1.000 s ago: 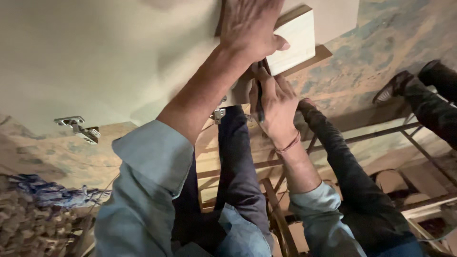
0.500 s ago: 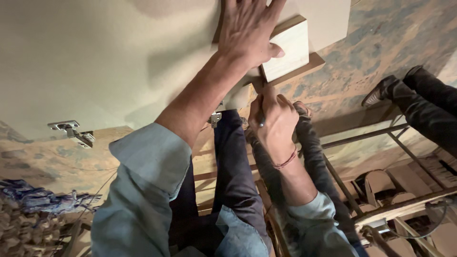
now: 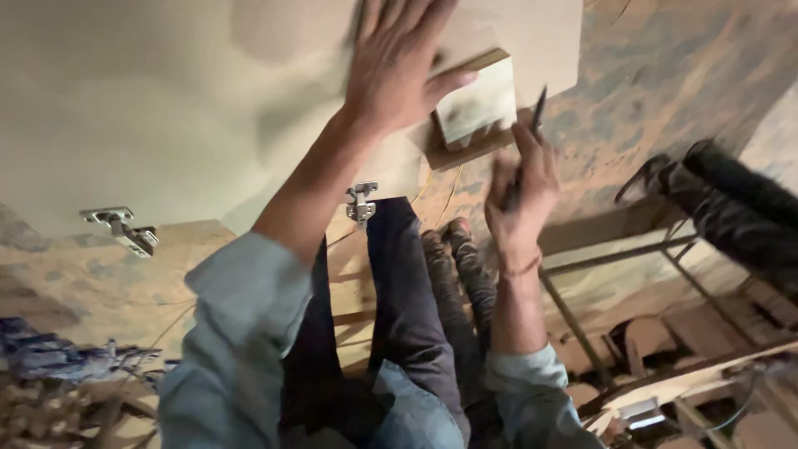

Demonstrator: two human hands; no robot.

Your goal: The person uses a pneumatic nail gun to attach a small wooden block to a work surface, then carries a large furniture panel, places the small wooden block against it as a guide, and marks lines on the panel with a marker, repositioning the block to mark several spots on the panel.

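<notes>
At the far left, a metal hinge (image 3: 120, 229) sits screwed to the lower edge of the large pale panel (image 3: 150, 108), whose face is smooth and matte; a second hinge (image 3: 361, 202) shows at the same edge further right. The left hand (image 3: 399, 71) lies flat on the panel with fingers spread wide, palm pressed to the surface, holding nothing; it covers the same spot as half a second ago, though the view has swung so the panel fills more of the frame. Just beside its thumb is a small pale block (image 3: 478, 104) with a raw brown wooden edge, set against the panel's right end. The right hand (image 3: 519, 187) has come away from under the panel, where it was tucked before, and now hangs apart from the block, blurred, its fingers closed around a thin dark pencil (image 3: 536, 112) that points upward. Below are dark trousers (image 3: 407, 299) and a mottled, worn floor (image 3: 665, 75).
</notes>
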